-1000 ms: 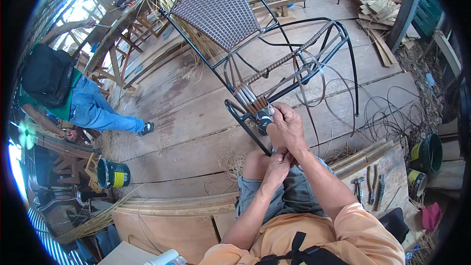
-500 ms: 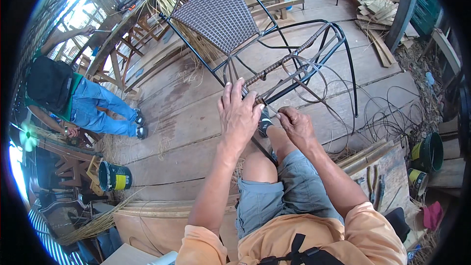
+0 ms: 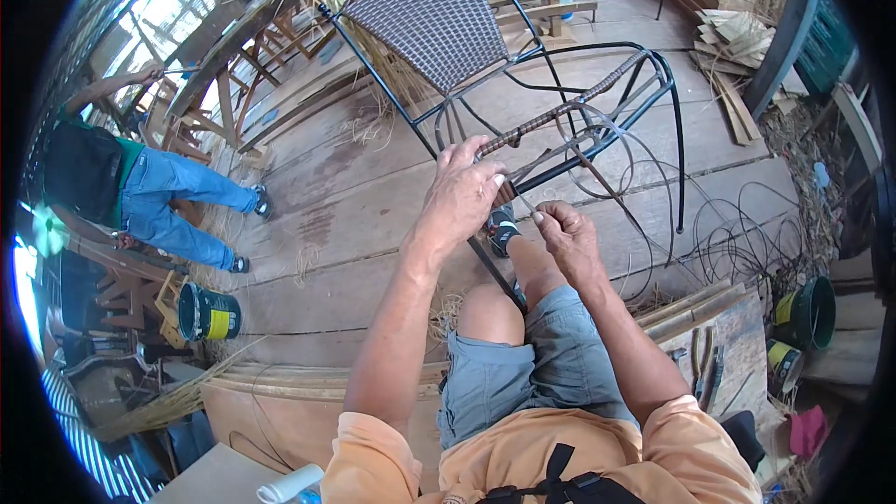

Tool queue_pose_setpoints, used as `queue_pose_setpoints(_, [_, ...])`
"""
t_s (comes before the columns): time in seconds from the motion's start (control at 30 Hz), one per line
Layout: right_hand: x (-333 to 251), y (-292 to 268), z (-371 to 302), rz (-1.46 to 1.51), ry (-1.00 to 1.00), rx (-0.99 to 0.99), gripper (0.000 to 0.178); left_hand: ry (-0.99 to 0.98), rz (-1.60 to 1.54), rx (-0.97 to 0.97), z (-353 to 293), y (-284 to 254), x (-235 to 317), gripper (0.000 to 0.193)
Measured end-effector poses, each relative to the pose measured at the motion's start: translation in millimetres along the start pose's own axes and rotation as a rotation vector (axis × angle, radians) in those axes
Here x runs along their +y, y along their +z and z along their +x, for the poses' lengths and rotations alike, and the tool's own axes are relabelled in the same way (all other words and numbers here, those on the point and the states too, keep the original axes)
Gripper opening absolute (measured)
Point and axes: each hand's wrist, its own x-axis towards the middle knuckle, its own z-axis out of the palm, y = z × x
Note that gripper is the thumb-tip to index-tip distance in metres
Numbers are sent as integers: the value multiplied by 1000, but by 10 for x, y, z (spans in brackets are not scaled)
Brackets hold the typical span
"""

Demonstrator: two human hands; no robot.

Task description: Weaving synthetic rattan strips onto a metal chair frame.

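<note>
In front of me lies a black metal chair frame (image 3: 674,154) with a grey-brown woven backrest (image 3: 425,21). Brown strip is wound around its seat rail (image 3: 551,118). My left hand (image 3: 459,189) is closed around the near corner of that frame, fingers over the rail and thumb beside a wrapped section, which it partly hides. A thin strand runs from this corner to my right hand (image 3: 569,238), where thumb and forefinger pinch it. Loose brown strips (image 3: 623,189) loop from the seat frame toward the right.
A co-worker in jeans (image 3: 177,187) stands at the left by a workbench (image 3: 215,61). A dark bucket (image 3: 207,313) is near them. Pliers (image 3: 707,355) lie on a board at my right, with coiled strips (image 3: 747,233) on the floor beyond. Wood scraps (image 3: 733,42) are piled farther back.
My left hand's fingers have closed lower over the frame corner. The right hand still pinches the strand, slightly turned. The co-worker's legs have moved farther apart. The whole view has shifted a little.
</note>
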Motion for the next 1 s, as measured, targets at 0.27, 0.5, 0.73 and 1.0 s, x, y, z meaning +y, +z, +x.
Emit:
queue_pose_setpoints(0.27, [-134, 47, -68, 137, 167, 2, 17, -12, -174, 42, -40, -49, -102, 23])
queue_pose_setpoints(0.5, [-133, 85, -78, 130, 169, 14, 18, 39, -155, 161, -60, 6, -156, 24])
queue_pose_setpoints(0.73, [-7, 196, -78, 299, 194, 33, 16, -24, -151, 390, -43, 123, -33, 21])
queue_pose_setpoints(1.0, [72, 238, -93, 55, -13, 141, 22, 58, 53, 276, -60, 133, -48, 16])
